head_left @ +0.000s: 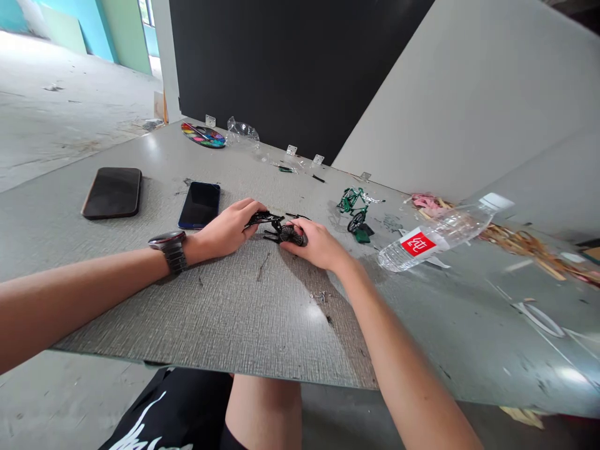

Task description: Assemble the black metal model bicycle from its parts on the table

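Observation:
A small black model bicycle [276, 220] is low over the table between my two hands. My left hand [234, 228], with a dark watch on its wrist, has its fingers closed on the frame end. The thumb and fingers of my right hand [312, 242] pinch the bicycle's spoked wheel [291, 234]; I cannot tell whether this wheel is fixed to the frame. To the right stands a green model bicycle [355, 206] with black wheels. Tiny loose metal pieces [321, 296] lie on the table in front of my right hand.
Two phones, one larger [114, 192] and one smaller [200, 205], lie at left. Behind are a paint palette [203, 134] and clear plastic packaging [242, 132]. A plastic bottle [435, 236] lies on the right, near straw-like strips [525, 247] and a white ring [541, 317].

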`<move>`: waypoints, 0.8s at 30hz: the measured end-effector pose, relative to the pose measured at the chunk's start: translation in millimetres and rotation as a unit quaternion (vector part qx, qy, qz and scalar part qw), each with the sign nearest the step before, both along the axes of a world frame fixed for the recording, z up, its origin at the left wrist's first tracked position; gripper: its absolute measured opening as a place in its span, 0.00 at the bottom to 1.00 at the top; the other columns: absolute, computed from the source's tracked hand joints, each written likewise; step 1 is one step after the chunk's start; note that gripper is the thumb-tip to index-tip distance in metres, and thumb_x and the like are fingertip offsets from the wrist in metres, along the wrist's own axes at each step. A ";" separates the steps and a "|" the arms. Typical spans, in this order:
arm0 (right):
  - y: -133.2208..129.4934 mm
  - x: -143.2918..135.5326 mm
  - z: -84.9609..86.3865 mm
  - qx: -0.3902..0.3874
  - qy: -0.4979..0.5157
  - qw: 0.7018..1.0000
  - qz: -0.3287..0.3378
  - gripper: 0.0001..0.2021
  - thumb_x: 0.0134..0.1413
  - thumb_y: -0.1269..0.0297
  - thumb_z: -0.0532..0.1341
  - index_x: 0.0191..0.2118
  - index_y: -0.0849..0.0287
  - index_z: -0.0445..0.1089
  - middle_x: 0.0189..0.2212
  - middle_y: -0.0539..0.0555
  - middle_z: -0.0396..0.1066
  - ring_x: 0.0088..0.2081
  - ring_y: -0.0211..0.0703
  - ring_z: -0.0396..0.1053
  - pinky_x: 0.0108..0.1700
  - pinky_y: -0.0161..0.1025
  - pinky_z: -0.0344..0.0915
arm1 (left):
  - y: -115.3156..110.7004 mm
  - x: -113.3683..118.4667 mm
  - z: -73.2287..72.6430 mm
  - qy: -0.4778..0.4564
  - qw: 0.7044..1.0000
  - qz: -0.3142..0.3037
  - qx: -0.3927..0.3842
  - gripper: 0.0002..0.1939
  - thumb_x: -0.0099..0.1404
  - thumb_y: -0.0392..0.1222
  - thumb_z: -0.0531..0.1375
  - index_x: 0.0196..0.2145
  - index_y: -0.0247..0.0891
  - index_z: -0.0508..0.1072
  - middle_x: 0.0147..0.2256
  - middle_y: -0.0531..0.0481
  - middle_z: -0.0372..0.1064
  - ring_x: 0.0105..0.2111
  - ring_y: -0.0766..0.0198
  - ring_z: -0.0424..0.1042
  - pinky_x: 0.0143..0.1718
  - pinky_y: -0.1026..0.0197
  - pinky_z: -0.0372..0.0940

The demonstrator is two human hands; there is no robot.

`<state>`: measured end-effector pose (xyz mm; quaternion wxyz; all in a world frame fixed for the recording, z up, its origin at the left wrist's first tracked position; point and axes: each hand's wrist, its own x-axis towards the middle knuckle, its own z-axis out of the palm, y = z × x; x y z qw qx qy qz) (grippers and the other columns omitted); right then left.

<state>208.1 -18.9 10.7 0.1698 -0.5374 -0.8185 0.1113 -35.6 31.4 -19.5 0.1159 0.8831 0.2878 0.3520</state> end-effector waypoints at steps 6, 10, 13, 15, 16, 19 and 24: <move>5.7 20.0 -1.4 0.025 -0.046 0.995 -0.086 0.10 0.60 0.55 0.58 0.32 0.53 0.58 0.31 0.52 0.65 0.33 0.45 0.62 0.35 0.41 0.56 | 0.1 0.0 0.9 0.007 1.000 0.019 0.011 0.14 0.67 0.33 0.55 0.51 0.35 0.67 0.47 0.40 0.70 0.48 0.55 0.71 0.51 0.49 0.67; 5.6 19.0 1.1 0.055 -0.034 0.994 -0.089 0.10 0.62 0.55 0.55 0.33 0.54 0.58 0.32 0.53 0.65 0.34 0.45 0.63 0.36 0.42 0.57 | -0.8 0.2 3.0 -0.010 0.999 0.047 0.010 0.13 0.68 0.34 0.54 0.50 0.34 0.68 0.45 0.40 0.71 0.46 0.55 0.72 0.49 0.50 0.68; 1.7 15.1 6.8 0.067 -0.011 0.995 -0.077 0.13 0.63 0.54 0.55 0.30 0.53 0.54 0.31 0.53 0.65 0.34 0.44 0.64 0.36 0.42 0.57 | -0.3 -0.2 1.7 0.009 0.999 0.036 -0.001 0.14 0.68 0.34 0.54 0.50 0.33 0.67 0.46 0.40 0.70 0.47 0.55 0.71 0.50 0.51 0.67; -2.2 12.3 12.1 0.059 0.006 0.996 -0.072 0.16 0.63 0.54 0.56 0.28 0.53 0.50 0.31 0.53 0.67 0.35 0.43 0.65 0.37 0.41 0.58 | 0.5 -0.9 -0.1 0.039 0.999 0.028 -0.007 0.15 0.67 0.34 0.54 0.51 0.33 0.67 0.48 0.39 0.70 0.47 0.54 0.71 0.50 0.50 0.67; -4.3 10.9 14.8 0.053 0.013 0.996 -0.072 0.18 0.63 0.54 0.56 0.28 0.53 0.48 0.31 0.53 0.68 0.35 0.43 0.66 0.37 0.41 0.58 | 0.9 -1.3 -0.9 0.055 0.998 0.024 -0.008 0.15 0.67 0.34 0.54 0.51 0.34 0.67 0.48 0.39 0.70 0.48 0.54 0.71 0.50 0.50 0.67; -9.7 6.5 20.8 0.041 0.027 0.996 -0.070 0.19 0.63 0.53 0.56 0.27 0.53 0.47 0.30 0.52 0.69 0.33 0.41 0.65 0.37 0.42 0.59 | 1.3 -2.3 -1.9 0.088 0.996 0.015 -0.007 0.17 0.66 0.33 0.54 0.52 0.35 0.67 0.49 0.40 0.69 0.48 0.54 0.71 0.50 0.50 0.67; -13.5 -4.7 17.5 0.025 0.040 0.997 -0.053 0.20 0.63 0.51 0.56 0.27 0.53 0.46 0.25 0.49 0.62 0.29 0.39 0.62 0.33 0.39 0.57 | -0.5 -1.9 0.7 0.126 0.992 0.008 0.003 0.18 0.64 0.32 0.54 0.52 0.36 0.67 0.48 0.40 0.69 0.50 0.53 0.70 0.51 0.49 0.66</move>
